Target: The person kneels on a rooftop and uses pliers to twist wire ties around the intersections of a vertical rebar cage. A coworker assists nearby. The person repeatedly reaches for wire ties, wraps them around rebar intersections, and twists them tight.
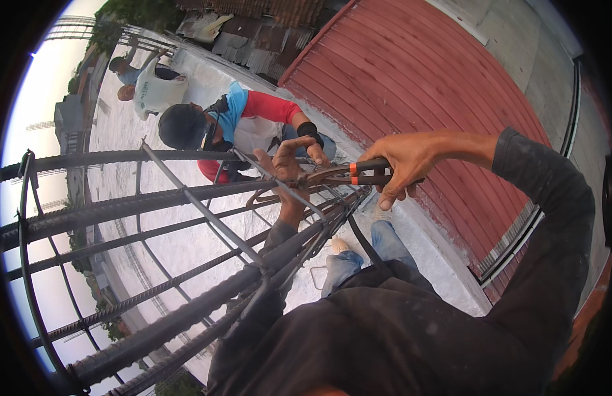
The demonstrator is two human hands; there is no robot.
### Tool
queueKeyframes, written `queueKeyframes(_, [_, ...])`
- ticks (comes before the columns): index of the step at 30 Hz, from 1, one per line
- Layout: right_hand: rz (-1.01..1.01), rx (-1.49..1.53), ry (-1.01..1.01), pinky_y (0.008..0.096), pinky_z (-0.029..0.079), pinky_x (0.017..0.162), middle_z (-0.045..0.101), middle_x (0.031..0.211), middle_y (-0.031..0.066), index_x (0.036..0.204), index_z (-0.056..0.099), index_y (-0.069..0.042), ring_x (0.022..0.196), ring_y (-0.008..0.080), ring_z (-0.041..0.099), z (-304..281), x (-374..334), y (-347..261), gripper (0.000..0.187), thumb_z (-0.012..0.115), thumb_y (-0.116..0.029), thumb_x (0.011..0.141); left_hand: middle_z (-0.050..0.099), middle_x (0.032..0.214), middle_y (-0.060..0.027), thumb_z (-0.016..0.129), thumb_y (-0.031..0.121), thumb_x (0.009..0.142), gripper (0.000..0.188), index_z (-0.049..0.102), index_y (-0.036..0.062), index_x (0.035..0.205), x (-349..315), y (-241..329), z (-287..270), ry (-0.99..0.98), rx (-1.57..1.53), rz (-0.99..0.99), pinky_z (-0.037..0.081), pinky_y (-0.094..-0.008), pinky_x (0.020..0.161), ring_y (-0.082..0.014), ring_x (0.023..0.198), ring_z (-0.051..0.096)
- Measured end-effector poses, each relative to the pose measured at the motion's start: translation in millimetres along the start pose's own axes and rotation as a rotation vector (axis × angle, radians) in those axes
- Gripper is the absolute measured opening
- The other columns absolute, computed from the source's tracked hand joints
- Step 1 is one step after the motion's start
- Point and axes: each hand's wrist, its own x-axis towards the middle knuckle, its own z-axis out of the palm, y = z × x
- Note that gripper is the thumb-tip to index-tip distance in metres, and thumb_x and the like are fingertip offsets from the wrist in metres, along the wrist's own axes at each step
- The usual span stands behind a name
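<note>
My right hand (405, 162) grips the dark handles of a pair of pincers (353, 174) with orange bands. The handles stand slightly apart. The jaws point left, at the joint where a stirrup meets the steel bars of a rebar cage (154, 201). My left hand (284, 165) reaches up through the cage beside the jaws, thumb and fingers spread around them. Bars cover part of its palm, and I see nothing held in it. Any tie wire at the joint is too small to make out.
A co-worker (263, 109) in a dark cap and red sleeves bends close beyond the cage, a wristbanded arm near the pincers. Further back, another person (157, 89) stoops. A red corrugated roof (418, 79) lies right of the pale slab (121, 125) and its ledge.
</note>
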Motion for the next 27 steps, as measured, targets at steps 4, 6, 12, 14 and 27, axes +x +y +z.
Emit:
queueKeyframes(4, [-0.126,-0.768,0.319,0.0476,0.055,0.068,0.072,0.08,0.0167,0.12,0.063,0.001,0.075,0.0315,0.076,25,2,2,0.062,0.096,-0.025,0.074,0.074,0.118,-0.0226,0.017,0.083,0.106,0.105,0.071,-0.007,0.111,1,-11,-15,-0.048,0.005,0.015,0.051,-0.0402,0.108,-0.0298,0.112,0.07])
queueKeyframes(6, [-0.1,-0.686,0.306,0.0472,0.054,0.066,0.071,0.077,0.0172,0.12,0.06,0.001,0.074,0.0334,0.074,26,2,-2,0.058,0.092,-0.02,0.075,0.074,0.116,-0.0224,0.018,0.081,0.107,0.103,0.07,-0.0071,0.112,4,-13,-23,-0.093,0.009,0.042,0.056,-0.0384,0.1,-0.0286,0.108,0.071])
queueKeyframes(12, [-0.027,-0.713,0.242,0.0504,0.05,0.064,0.065,0.068,0.0143,0.124,0.053,-0.001,0.067,0.0398,0.069,22,-3,-25,0.057,0.081,-0.016,0.076,0.073,0.097,-0.017,0.027,0.062,0.115,0.083,0.073,-0.007,0.108,4,-14,-28,-0.102,0.091,-0.016,0.059,-0.0373,0.083,-0.0274,0.088,0.072])
queueKeyframes(14, [-0.003,-0.92,0.438,0.0523,0.049,0.066,0.065,0.08,0.0133,0.124,0.054,-0.004,0.071,0.0377,0.065,37,-4,-28,0.056,0.082,-0.017,0.077,0.074,0.094,-0.0141,0.032,0.063,0.116,0.081,0.073,-0.0054,0.106,0,-13,-27,-0.091,0.236,0.181,0.058,-0.0356,0.076,-0.0233,0.083,0.07])
queueKeyframes(27, [-0.303,-1.239,0.763,0.0515,0.053,0.069,0.062,0.085,0.0146,0.134,0.057,-0.008,0.074,0.0364,0.067,38,7,-7,0.04,0.072,-0.01,0.097,0.058,0.077,0.0017,0.044,0.053,0.118,0.057,0.074,0.0049,0.106,-60,16,-11,-0.04,0.14,0.003,0.045,-0.0294,0.059,-0.0075,0.068,0.053])
